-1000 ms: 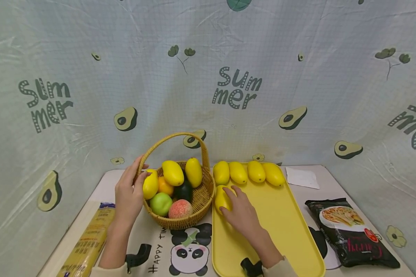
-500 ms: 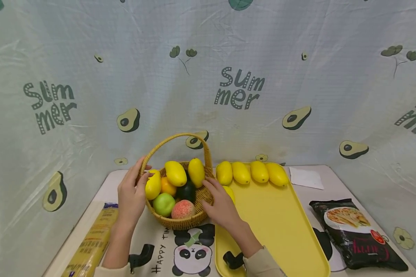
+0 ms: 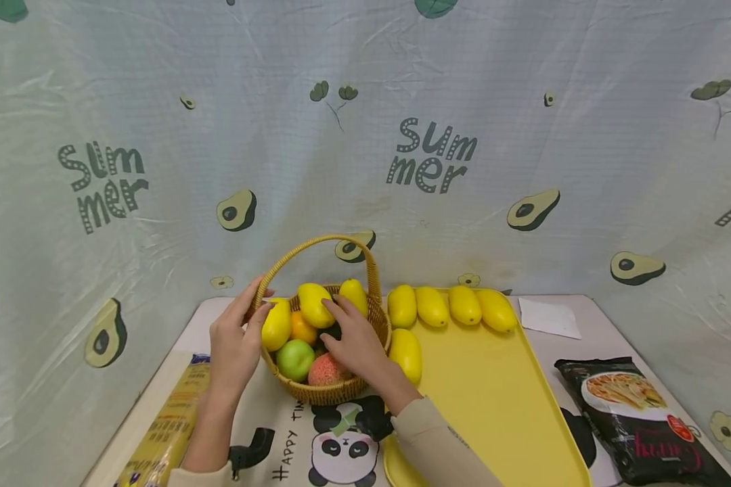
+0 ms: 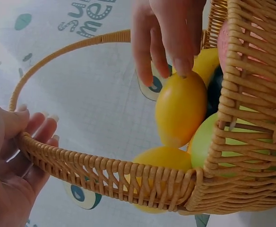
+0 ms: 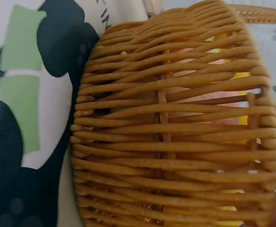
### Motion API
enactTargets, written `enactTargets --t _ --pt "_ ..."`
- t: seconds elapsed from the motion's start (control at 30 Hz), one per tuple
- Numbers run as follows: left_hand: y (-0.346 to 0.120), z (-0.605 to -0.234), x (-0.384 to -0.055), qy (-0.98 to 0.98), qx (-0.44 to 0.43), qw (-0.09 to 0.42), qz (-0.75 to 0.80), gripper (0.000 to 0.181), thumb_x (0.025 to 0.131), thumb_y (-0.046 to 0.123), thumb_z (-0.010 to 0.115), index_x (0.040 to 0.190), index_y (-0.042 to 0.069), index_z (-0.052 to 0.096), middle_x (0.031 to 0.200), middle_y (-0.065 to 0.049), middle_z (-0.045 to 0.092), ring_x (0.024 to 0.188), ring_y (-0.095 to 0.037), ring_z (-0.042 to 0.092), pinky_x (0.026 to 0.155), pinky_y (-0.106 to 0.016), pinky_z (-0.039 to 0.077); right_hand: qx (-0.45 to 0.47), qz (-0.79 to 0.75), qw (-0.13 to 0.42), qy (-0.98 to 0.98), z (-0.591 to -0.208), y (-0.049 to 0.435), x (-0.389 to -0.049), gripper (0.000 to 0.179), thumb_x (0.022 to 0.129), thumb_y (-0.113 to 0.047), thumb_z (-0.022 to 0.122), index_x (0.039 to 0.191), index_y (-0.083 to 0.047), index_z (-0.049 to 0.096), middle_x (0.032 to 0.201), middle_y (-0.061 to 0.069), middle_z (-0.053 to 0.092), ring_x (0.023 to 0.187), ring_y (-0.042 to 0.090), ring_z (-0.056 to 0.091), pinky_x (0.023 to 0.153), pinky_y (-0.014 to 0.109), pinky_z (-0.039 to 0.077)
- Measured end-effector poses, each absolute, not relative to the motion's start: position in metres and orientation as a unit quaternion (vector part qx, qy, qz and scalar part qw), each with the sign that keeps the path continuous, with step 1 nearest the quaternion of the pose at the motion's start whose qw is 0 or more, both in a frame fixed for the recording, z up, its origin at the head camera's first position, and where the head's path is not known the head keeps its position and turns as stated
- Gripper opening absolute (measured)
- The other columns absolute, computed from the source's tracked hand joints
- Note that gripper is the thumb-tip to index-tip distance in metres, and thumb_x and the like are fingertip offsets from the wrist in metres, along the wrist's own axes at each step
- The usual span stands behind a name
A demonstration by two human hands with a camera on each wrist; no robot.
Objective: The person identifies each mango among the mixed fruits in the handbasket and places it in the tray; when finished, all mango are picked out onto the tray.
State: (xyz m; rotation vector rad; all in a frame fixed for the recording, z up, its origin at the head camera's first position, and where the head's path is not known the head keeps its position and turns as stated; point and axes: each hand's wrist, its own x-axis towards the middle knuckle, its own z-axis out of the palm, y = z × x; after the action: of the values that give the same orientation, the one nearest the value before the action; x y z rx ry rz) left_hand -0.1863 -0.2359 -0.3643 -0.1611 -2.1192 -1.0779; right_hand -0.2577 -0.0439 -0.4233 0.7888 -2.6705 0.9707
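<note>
A wicker basket (image 3: 331, 393) with a tall arched handle holds several fruits. At its left side my left hand (image 3: 236, 338) grips the base of the handle, thumb and fingers on either side of it. My right hand (image 3: 361, 341) reaches over the basket with fingers spread. In the left wrist view its fingertips are right at the end of a yellow mango (image 4: 181, 111). Around this mango lie two others, an orange (image 3: 303, 328), a green apple (image 3: 295, 360) and a pink peach (image 3: 327, 370). A dark fruit is mostly hidden under the right hand.
A yellow tray (image 3: 493, 399) stands right of the basket. Several mangoes line its back edge, and one mango (image 3: 405, 356) lies at its left edge. A black noodle packet (image 3: 639, 419) is at far right, a long yellow packet (image 3: 167, 426) at left. White paper (image 3: 549, 318) lies behind.
My right hand has left the mango at the tray's left edge and moved left, over the basket's rim to the fruit inside. My left hand stays at the handle.
</note>
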Motion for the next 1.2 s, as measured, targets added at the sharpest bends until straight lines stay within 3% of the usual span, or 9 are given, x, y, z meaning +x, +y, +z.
enactTargets --t 0.23,0.67,0.8,1.2 --pt "-0.236 -0.361 -0.184 -0.821 -0.063 0.402 -0.401 0.048 0.092 0.006 0.069 0.138 0.019 0.061 0.114 -0.01 0.074 0.098 -0.025 0.069 0.084 0.002 0.045 0.281 0.291 0.093 -0.91 -0.423 -0.057 -0.272 0.065 0.095 -0.03 0.066 0.153 -0.029 0.038 0.162 0.006 0.031 0.142 0.025 0.043 0.102 0.043 0.053" --pt "-0.239 -0.359 -0.183 -0.816 -0.052 0.4 -0.414 0.042 0.09 0.007 0.071 0.131 0.011 0.066 0.11 -0.011 0.074 0.096 -0.023 0.069 0.082 0.0 0.048 0.312 0.225 0.095 -0.918 -0.416 -0.081 -0.293 0.063 0.096 -0.028 0.064 0.153 -0.025 0.039 0.16 0.013 0.032 0.144 0.029 0.04 0.116 0.042 0.041" --pt "-0.238 -0.358 -0.184 -0.816 -0.053 0.397 -0.416 0.042 0.089 0.007 0.072 0.131 0.011 0.066 0.109 -0.01 0.074 0.095 -0.02 0.068 0.081 -0.001 0.048 0.314 0.21 0.085 -0.922 -0.414 -0.081 -0.293 0.06 0.097 -0.029 0.063 0.153 -0.025 0.041 0.161 0.013 0.031 0.144 0.029 0.039 0.119 0.042 0.038" --pt "-0.238 -0.361 -0.184 -0.818 -0.044 0.395 -0.416 0.044 0.09 0.008 0.071 0.134 0.013 0.064 0.112 -0.008 0.074 0.094 -0.006 0.065 0.081 0.0 0.048 0.337 0.223 0.104 -0.909 -0.414 -0.069 -0.288 0.055 0.092 -0.018 0.065 0.145 -0.018 0.052 0.155 0.012 0.043 0.139 0.027 0.047 0.114 0.04 0.043"
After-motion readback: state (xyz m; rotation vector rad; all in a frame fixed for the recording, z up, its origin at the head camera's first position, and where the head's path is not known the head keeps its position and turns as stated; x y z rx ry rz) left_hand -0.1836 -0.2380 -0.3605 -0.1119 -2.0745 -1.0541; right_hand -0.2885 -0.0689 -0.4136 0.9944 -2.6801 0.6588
